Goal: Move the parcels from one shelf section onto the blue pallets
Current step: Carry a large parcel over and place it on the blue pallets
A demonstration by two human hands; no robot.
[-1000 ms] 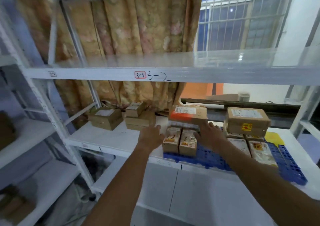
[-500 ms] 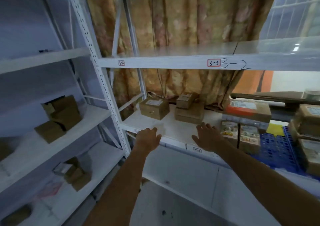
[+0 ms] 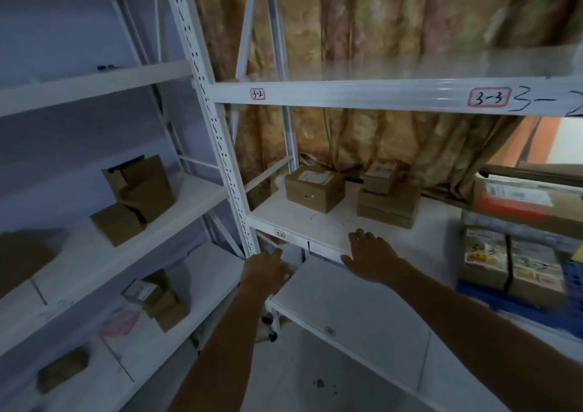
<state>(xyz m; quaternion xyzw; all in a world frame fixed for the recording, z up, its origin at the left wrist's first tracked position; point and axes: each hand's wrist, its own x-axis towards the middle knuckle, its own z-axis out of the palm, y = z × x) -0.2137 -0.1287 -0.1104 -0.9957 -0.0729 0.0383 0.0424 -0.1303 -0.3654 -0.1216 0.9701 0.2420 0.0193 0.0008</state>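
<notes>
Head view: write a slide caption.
Both empty hands, left and right, reach toward brown parcels on the white shelf.

White metal shelving (image 3: 362,96) before a mottled tan curtain (image 3: 378,26), dim bluish wall (image 3: 63,17) at left.

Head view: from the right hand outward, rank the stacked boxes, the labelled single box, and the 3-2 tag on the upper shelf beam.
1. Stacked boxes: just beyond the right hand, slightly to its right.
2. Labelled single box: back left of the hand, beside the stack.
3. 3-2 tag: high up on the beam, far left.
</notes>
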